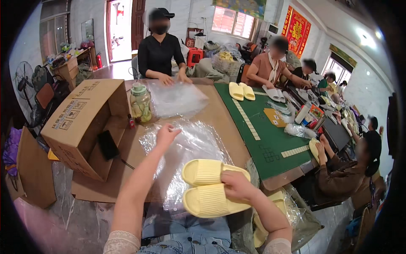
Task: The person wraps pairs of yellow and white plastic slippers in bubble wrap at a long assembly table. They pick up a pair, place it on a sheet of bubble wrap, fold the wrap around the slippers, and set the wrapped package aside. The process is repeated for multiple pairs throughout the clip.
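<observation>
Head view: right hand (237,185) has a pair of pale-yellow slippers (205,199), ribbed straps. Its grip is pinching both slippers together toward the heel end, where their inner edges meet. Pair side by side, toes pointing left, footbeds up, held above the near edge of the bench (226,131), in front of the person's denim clothing (186,230).

Left hand (168,134) is out over the clear plastic bags (198,142), fingers bent; can't tell if its grip is pinching film or just resting on it. Bags lie flat, glossy, partly under the slippers from this angle.

Left end of bench: cardboard box (80,114) on its side, opening facing right; dark flat device (108,144) at the opening; thin dark stick (127,164) near it. Glass jar (141,106) with greenish lid just beside the box, small red bottle (131,122) next to it.

Far side: co-worker in black (158,55), both hands on another clear plastic stack (177,101).

Right side: green mat (237,131) with a second yellow pair (241,91) at its far end, white slippers (275,94) near those. Co-worker in brown (344,178) holds a single yellow slipper (314,149) at the mat's right edge.
</observation>
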`<action>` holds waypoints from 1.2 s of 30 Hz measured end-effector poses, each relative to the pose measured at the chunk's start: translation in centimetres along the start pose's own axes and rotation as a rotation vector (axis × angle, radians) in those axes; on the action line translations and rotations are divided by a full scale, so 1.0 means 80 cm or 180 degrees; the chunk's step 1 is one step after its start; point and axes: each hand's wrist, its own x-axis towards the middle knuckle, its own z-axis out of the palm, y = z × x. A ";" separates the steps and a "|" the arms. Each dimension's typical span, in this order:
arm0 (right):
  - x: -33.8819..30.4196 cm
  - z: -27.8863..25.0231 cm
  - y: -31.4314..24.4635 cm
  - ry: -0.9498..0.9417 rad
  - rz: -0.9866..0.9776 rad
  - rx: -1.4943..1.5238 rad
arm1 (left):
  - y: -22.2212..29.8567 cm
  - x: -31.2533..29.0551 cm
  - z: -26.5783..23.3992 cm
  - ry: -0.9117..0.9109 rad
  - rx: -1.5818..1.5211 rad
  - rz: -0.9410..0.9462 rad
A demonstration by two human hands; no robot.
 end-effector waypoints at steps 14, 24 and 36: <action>0.089 0.082 0.165 0.0848 0.1483 -0.0940 | -0.011 -0.159 -0.072 -0.1988 0.1705 0.2377; 0.130 0.090 0.167 0.1421 0.1459 -0.0181 | 0.014 -0.236 -0.053 -0.1593 0.1805 0.1946; -0.033 0.047 0.011 0.1556 0.1188 0.1027 | 0.038 -0.209 -0.031 -0.1439 0.1818 0.1133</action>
